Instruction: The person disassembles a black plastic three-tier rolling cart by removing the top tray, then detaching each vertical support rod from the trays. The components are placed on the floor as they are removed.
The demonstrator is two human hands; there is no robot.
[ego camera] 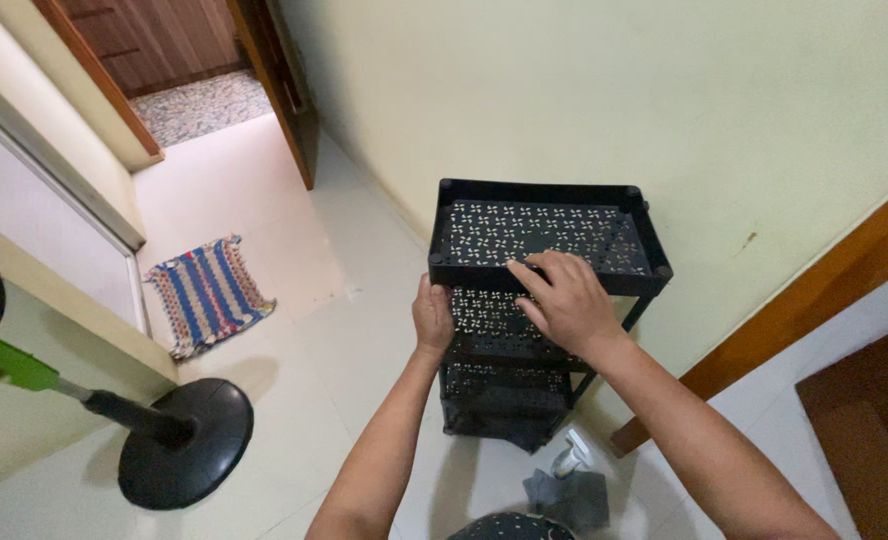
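Rack: black perforated plastic, three tiers, standing on the floor against the wall. Left hand clamps the front-left post under the top tray. Right hand rests flat, fingers spread, on the tray's front rim. Judged light, stiff, somewhat wobbly; best held by posts or rims.

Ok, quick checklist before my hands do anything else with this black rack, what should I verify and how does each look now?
1. Left hand gripping the black tiered rack at its front-left post: ok.
2. Right hand resting on the top shelf's front rim: ok.
3. Top shelf sitting level: ok.
4. Lower shelves seated on the posts: cannot tell, hands block them.
5. Floor by the rack's foot free: not ok, a grey cloth and a white spray bottle lie there.
6. Standing fan's base apart from the rack: ok.
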